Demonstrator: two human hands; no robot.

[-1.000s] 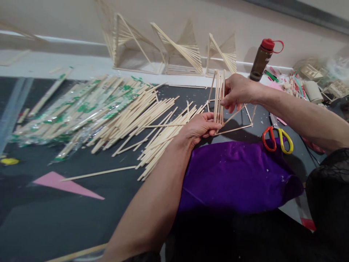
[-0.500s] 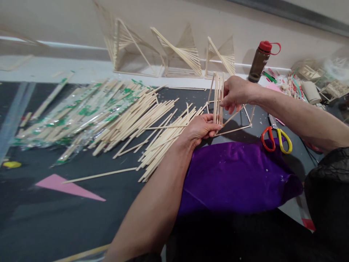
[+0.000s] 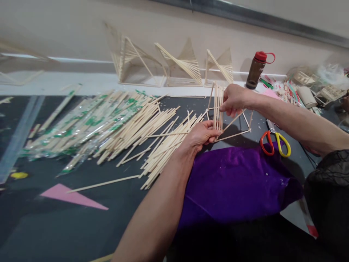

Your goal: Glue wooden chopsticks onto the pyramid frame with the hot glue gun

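A frame of thin wooden sticks (image 3: 233, 136) stands on the dark table, with several upright sticks side by side on its left part. My left hand (image 3: 205, 135) pinches the bottom of those uprights between thumb and fingers. Higher up, my right hand (image 3: 235, 100) has its fingers closed at the right edge of the same sticks; the exact grip is partly hidden. Left of the frame lies a heap of loose chopsticks (image 3: 160, 153), which my left forearm partly covers. A purple cloth (image 3: 231, 182) is spread just below both hands.
Scissors (image 3: 275, 140) with red and yellow handles lie under my right forearm. Finished stick models (image 3: 185, 65) line the wall behind. A brown bottle (image 3: 255, 71) stands at the back right. Wrapped chopsticks (image 3: 89, 116) and a pink triangle (image 3: 73, 196) lie to the left.
The view has tilted a little, so everything sits lower in the picture. Both hands keep the same hold on the stick frame.
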